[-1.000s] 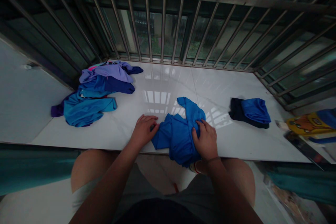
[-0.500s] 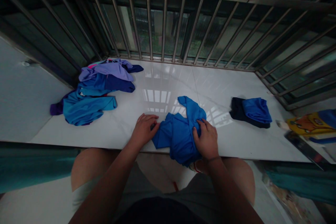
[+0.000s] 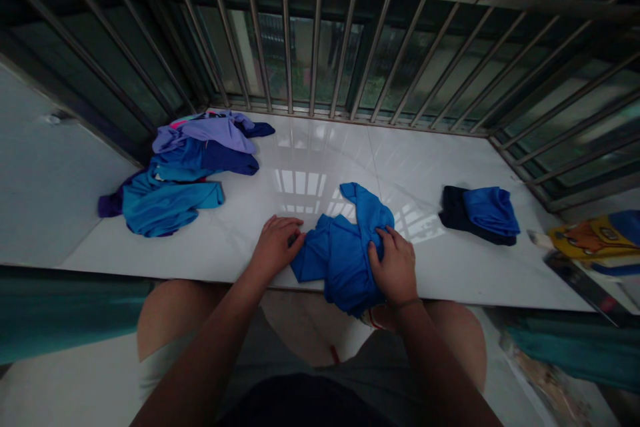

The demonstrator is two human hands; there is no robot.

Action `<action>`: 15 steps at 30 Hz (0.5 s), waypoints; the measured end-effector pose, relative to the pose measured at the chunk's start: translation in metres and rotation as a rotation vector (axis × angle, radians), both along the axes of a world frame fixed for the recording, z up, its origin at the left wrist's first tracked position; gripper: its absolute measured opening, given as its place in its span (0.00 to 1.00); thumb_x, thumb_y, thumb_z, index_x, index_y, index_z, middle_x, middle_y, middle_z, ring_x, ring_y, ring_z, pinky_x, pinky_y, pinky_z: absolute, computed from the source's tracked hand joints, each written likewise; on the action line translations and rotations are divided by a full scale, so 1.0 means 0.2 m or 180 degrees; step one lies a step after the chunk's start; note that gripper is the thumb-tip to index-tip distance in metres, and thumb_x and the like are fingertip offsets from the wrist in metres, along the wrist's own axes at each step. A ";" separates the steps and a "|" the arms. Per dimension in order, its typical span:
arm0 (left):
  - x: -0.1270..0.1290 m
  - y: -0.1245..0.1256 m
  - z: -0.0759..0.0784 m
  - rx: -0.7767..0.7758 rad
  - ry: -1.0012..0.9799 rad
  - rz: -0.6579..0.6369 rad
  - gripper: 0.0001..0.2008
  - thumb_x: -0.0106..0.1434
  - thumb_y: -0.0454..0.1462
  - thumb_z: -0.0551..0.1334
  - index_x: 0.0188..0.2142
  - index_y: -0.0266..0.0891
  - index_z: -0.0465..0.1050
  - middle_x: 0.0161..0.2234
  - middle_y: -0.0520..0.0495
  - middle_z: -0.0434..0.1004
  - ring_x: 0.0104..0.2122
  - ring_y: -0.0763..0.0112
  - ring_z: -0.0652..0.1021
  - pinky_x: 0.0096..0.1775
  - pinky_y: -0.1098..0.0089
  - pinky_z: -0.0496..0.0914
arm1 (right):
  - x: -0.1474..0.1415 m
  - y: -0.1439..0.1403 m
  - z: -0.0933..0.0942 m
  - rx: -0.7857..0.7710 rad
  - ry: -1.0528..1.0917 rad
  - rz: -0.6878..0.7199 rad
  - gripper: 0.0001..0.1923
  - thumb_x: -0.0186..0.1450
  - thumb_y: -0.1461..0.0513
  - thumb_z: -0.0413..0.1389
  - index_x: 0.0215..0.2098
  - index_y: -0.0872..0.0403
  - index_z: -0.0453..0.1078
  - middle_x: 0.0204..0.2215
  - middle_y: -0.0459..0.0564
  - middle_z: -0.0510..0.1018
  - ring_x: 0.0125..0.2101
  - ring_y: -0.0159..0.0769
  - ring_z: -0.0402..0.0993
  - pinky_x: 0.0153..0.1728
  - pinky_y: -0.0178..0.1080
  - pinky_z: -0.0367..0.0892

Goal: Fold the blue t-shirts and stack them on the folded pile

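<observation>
A crumpled blue garment (image 3: 345, 257), seemingly a long-sleeved top, lies in front of me on the white ledge (image 3: 270, 153). One sleeve-like end points away toward the window, and its lower part hangs over the near edge. On its right side rests my right hand (image 3: 395, 263), fingers lying loosely on the cloth and not closed round it. My left hand (image 3: 277, 243) lies on the ledge at the garment's left end, fingers stretched out. Its thumb is at the cloth's edge; whether it touches is hard to tell.
Unfolded purple and blue clothes (image 3: 185, 173) lie piled at the left. To the right sits a small stack of folded dark and blue clothes (image 3: 480, 213). Beyond it are a yellow printed item (image 3: 595, 237) and a dark flat box (image 3: 590, 287). Metal bars (image 3: 315, 47) close the far side.
The view has shifted very slightly. Both hands and the blue garment keep their places.
</observation>
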State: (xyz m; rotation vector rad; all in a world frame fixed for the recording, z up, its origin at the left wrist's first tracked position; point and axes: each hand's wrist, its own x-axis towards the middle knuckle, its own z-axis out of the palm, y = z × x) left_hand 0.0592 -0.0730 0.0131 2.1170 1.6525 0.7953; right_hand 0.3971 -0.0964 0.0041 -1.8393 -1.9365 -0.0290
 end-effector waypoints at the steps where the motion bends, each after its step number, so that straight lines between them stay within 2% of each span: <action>1: 0.00 0.00 0.00 -0.0005 0.0003 0.0003 0.08 0.73 0.41 0.66 0.35 0.47 0.79 0.57 0.46 0.89 0.59 0.52 0.85 0.73 0.37 0.63 | 0.00 0.00 0.00 -0.0004 -0.0001 -0.0009 0.22 0.80 0.52 0.54 0.64 0.54 0.77 0.66 0.65 0.79 0.65 0.59 0.74 0.70 0.63 0.63; 15: 0.00 0.00 0.02 -0.0036 -0.0036 -0.0011 0.09 0.74 0.41 0.65 0.35 0.47 0.79 0.57 0.44 0.89 0.58 0.51 0.84 0.74 0.35 0.63 | 0.00 0.00 0.01 -0.0071 0.0046 -0.0009 0.23 0.79 0.51 0.53 0.65 0.53 0.76 0.67 0.65 0.78 0.65 0.59 0.73 0.71 0.62 0.61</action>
